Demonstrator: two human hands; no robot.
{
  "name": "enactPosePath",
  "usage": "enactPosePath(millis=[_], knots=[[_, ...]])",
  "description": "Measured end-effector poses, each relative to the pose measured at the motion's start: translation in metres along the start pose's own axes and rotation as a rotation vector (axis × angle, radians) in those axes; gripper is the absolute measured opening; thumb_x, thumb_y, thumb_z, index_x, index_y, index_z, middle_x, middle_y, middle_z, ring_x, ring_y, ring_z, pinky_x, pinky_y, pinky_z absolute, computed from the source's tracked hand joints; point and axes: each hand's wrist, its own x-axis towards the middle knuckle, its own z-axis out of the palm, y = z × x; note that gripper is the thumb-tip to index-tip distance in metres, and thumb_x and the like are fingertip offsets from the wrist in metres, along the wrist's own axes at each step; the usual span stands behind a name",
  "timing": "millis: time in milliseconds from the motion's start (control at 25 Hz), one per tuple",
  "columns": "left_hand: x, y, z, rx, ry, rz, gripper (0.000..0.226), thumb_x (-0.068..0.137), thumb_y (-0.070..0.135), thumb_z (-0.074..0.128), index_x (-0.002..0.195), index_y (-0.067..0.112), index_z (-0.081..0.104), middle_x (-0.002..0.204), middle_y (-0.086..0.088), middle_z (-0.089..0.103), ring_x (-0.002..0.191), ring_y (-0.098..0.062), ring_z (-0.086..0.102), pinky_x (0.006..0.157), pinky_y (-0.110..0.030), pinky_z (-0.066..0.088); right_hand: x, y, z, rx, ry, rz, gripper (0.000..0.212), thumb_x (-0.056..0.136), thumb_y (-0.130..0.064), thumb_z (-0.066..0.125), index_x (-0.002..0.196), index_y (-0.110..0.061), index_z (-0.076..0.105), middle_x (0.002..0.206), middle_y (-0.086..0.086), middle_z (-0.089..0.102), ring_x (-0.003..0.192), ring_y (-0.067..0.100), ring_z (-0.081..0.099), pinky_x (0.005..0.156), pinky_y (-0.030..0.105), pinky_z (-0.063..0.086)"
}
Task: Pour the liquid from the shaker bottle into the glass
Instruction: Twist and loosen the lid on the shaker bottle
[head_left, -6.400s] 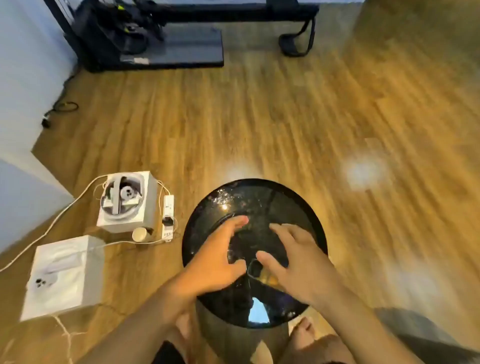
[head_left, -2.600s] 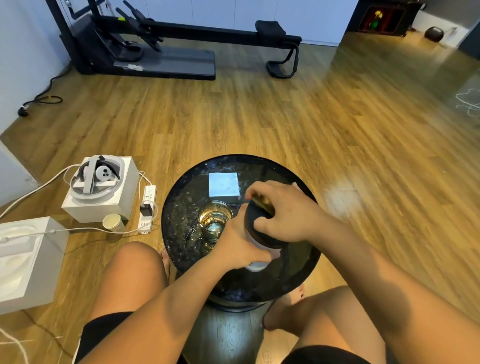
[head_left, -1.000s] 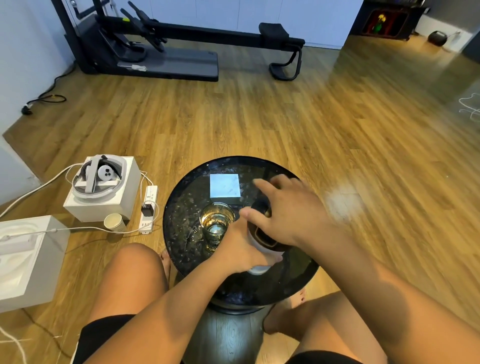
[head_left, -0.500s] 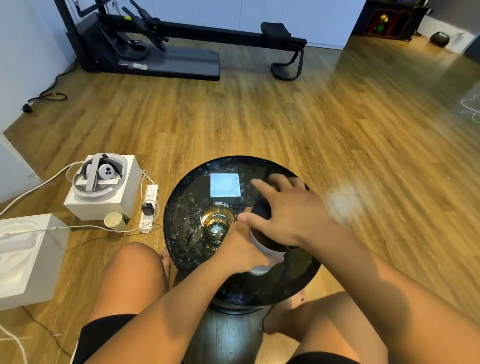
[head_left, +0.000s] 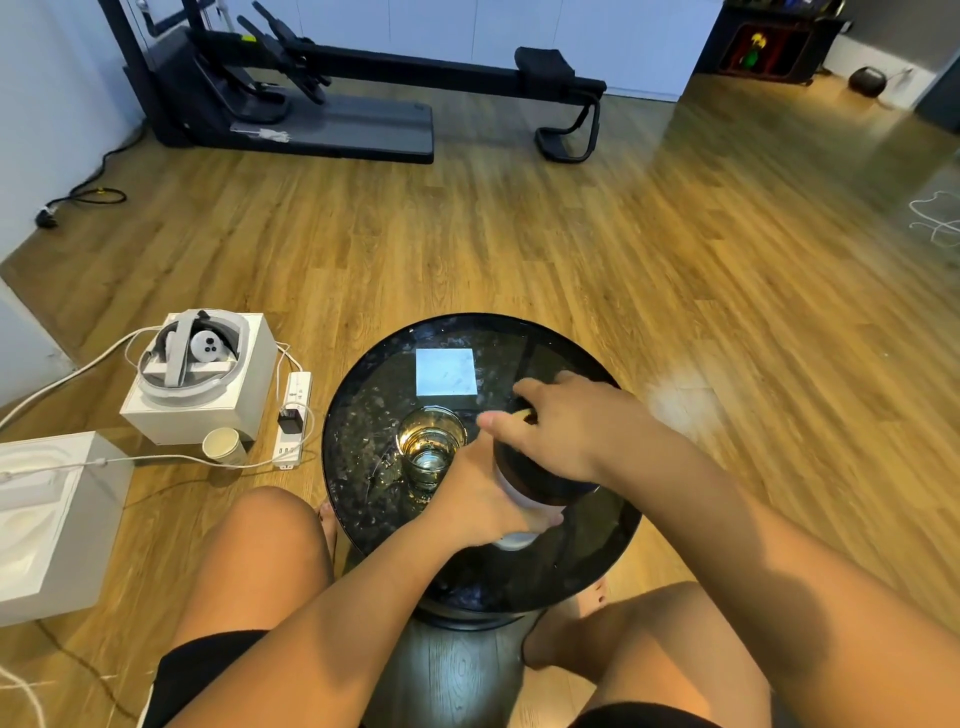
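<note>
Nearest you on the round tabletop, your left hand grips the upright shaker bottle. Your right hand has shifted from a tight clasp to a spread grip over its black lid, probably mid-twist. With the lid still on, pouring hasn't begun. Just left stands the glass.

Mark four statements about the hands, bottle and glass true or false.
1. The left hand grips the shaker bottle. True.
2. The right hand holds the glass. False: it grips the bottle's black lid.
3. The glass stands on the round black table, left of the bottle. True.
4. The bottle is tipped over the glass, pouring. False: it is upright with its lid on.
</note>
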Motion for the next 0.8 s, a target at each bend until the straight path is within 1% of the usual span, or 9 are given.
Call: enactPosePath(millis=[120, 200, 360, 440, 520, 600, 640, 720, 800], knots=[[0.0, -0.0026, 0.002, 0.027, 0.016, -0.024, 0.079, 0.047, 0.057, 0.088, 0.112, 0.027, 0.056, 0.094, 0.016, 0.067, 0.093, -0.006, 0.068, 0.072, -0.013, 0.05, -0.0036, -0.0031, -0.0012, 0.128, -0.034, -0.33, 0.048, 0.07, -0.055, 0.049, 0.116, -0.041, 0.058, 0.121, -0.008, 0.056, 0.12, 0.019, 0.045, 0.106, 0.056, 0.026], [0.0001, -0.0017, 0.0036, -0.004, 0.027, -0.03, 0.072, 0.047, 0.053, 0.089, 0.107, 0.038, 0.054, 0.099, 0.016, 0.067, 0.098, -0.006, 0.068, 0.078, -0.016, 0.053, -0.0034, -0.0003, -0.0033, 0.193, 0.014, -0.361, 0.046, 0.074, -0.058, 0.051, 0.115, -0.04, 0.06, 0.124, -0.01, 0.057, 0.128, 0.016, 0.042, 0.112, 0.06, 0.012], [-0.0006, -0.001, 0.0002, 0.027, 0.012, -0.044, 0.083, 0.047, 0.057, 0.091, 0.117, 0.033, 0.053, 0.101, 0.018, 0.067, 0.096, 0.003, 0.065, 0.077, -0.019, 0.052, -0.0007, -0.0007, 0.004, -0.079, 0.069, 0.104, 0.077, 0.082, -0.079, 0.023, 0.137, -0.029, 0.04, 0.129, 0.01, 0.051, 0.114, 0.036, 0.052, 0.081, 0.045, 0.046], [-0.0007, -0.001, -0.0005, 0.01, 0.007, -0.051, 0.088, 0.046, 0.056, 0.092, 0.119, 0.034, 0.049, 0.101, 0.022, 0.066, 0.095, 0.006, 0.064, 0.075, -0.014, 0.05, -0.0004, -0.0023, 0.005, 0.017, 0.006, 0.025, 0.064, 0.084, -0.067, 0.036, 0.134, -0.028, 0.04, 0.124, 0.01, 0.052, 0.105, 0.034, 0.055, 0.074, 0.04, 0.046], [0.0005, -0.0021, 0.0002, 0.012, 0.016, -0.072, 0.097, 0.044, 0.059, 0.09, 0.126, 0.031, 0.047, 0.108, 0.02, 0.066, 0.101, 0.003, 0.064, 0.082, -0.017, 0.053, -0.0024, -0.0028, -0.0017, 0.176, -0.052, -0.212, 0.057, 0.073, -0.054, 0.05, 0.127, -0.036, 0.046, 0.124, -0.002, 0.052, 0.116, 0.027, 0.048, 0.096, 0.052, 0.04], [0.0004, -0.0034, 0.0022, -0.012, 0.017, -0.097, 0.1, 0.042, 0.059, 0.089, 0.128, 0.024, 0.051, 0.111, 0.015, 0.067, 0.104, -0.001, 0.065, 0.086, -0.02, 0.054, -0.0039, -0.001, -0.0036, 0.197, -0.059, -0.303, 0.061, 0.069, -0.057, 0.051, 0.128, -0.041, 0.047, 0.131, -0.008, 0.051, 0.132, 0.022, 0.036, 0.11, 0.067, 0.015], [0.0003, -0.0049, 0.0035, -0.035, 0.003, -0.104, 0.1, 0.042, 0.058, 0.09, 0.128, 0.022, 0.053, 0.109, 0.015, 0.068, 0.104, -0.003, 0.065, 0.086, -0.019, 0.054, -0.0042, 0.0001, -0.0025, 0.139, -0.015, -0.251, 0.067, 0.073, -0.066, 0.047, 0.134, -0.041, 0.042, 0.138, -0.006, 0.048, 0.136, 0.024, 0.033, 0.109, 0.068, 0.015], [0.0009, -0.0072, 0.0042, -0.073, -0.005, -0.141, 0.106, 0.042, 0.051, 0.093, 0.131, 0.009, 0.054, 0.11, 0.008, 0.07, 0.109, -0.012, 0.067, 0.091, -0.029, 0.057, -0.0039, 0.0007, 0.0004, -0.045, 0.064, -0.039, 0.085, 0.072, -0.085, 0.031, 0.14, -0.035, 0.036, 0.137, 0.003, 0.049, 0.126, 0.033, 0.045, 0.096, 0.057, 0.039], [0.0008, -0.0059, 0.0033, -0.082, 0.0, -0.126, 0.106, 0.042, 0.046, 0.093, 0.129, -0.001, 0.054, 0.112, -0.003, 0.071, 0.113, -0.025, 0.066, 0.095, -0.039, 0.057, -0.0048, -0.0019, 0.0031, -0.087, 0.027, 0.013, 0.086, 0.071, -0.085, 0.036, 0.138, -0.031, 0.037, 0.128, 0.007, 0.052, 0.112, 0.034, 0.053, 0.084, 0.048, 0.046]])
